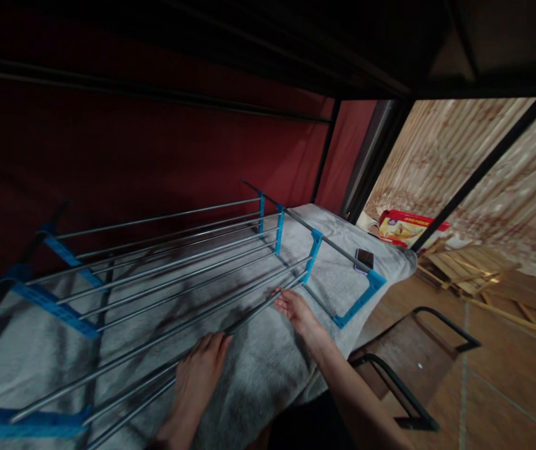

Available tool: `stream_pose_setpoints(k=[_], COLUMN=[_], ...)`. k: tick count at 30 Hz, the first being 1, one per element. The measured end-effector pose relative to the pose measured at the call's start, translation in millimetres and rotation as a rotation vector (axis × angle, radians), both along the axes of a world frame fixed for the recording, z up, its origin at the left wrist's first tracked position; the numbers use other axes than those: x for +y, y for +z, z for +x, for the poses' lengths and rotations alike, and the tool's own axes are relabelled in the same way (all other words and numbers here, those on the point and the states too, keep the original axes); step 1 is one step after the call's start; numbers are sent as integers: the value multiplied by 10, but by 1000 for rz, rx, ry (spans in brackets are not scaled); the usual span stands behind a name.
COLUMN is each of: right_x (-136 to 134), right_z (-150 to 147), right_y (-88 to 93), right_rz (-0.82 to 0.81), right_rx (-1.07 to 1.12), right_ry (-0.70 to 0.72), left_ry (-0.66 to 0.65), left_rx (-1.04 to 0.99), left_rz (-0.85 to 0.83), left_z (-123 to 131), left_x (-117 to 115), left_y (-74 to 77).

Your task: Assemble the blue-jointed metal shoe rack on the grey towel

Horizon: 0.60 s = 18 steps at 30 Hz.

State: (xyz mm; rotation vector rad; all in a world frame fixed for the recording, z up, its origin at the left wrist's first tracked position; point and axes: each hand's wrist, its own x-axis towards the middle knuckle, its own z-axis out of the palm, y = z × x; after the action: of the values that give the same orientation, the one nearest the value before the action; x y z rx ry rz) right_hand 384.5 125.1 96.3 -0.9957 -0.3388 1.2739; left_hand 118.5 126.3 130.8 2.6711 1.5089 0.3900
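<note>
A rack of several long metal rods (174,265) joined by blue plastic brackets (360,299) lies on its side across a grey blanket (258,369). My left hand (201,369) rests flat on the nearest rods, fingers stretched out. My right hand (293,307) reaches to the end of a front rod near a blue bracket, and its fingers curl lightly around the rod's tip. Both forearms come in from the bottom edge.
A dark phone (364,258) lies on the blanket by the far bracket. A dark red fabric wall (155,150) stands behind. A black metal frame (403,387) sits on the wooden floor at right, with wooden slats (465,265) and a red box (406,226) beyond.
</note>
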Motion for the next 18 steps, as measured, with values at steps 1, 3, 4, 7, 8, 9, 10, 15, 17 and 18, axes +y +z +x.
stream_pose_setpoints(k=[1, 3, 4, 7, 8, 9, 10, 15, 17, 18], right_x=[3, 6, 7, 9, 10, 11, 12, 14, 12, 10], right_z=[8, 15, 16, 12, 11, 10, 9, 1, -4, -7], right_y=[-1, 8, 18, 56, 70, 84, 97, 159, 183, 192], right_rz=[0, -1, -1, 14, 17, 16, 11, 5, 6, 7], right_rx=[-5, -18, -23, -25, -19, -12, -4, -15, -28, -33], right_ry=[-6, -11, -10, 2, 1, -2, -7, -33, -32, -28], left_ry=[-1, -7, -11, -19, -16, -13, -11, 13, 11, 5], left_rx=[1, -7, -13, -31, -38, -46, -54, -34, -15, -12], left_rz=[3, 17, 23, 24, 20, 12, 1, -75, -80, -74], left_z=[6, 10, 10, 5, 4, 2, 0, -17, -17, -12], left_x=[10, 26, 33, 59, 72, 87, 104, 167, 172, 171], left_y=[1, 9, 15, 32, 35, 36, 36, 63, 103, 127])
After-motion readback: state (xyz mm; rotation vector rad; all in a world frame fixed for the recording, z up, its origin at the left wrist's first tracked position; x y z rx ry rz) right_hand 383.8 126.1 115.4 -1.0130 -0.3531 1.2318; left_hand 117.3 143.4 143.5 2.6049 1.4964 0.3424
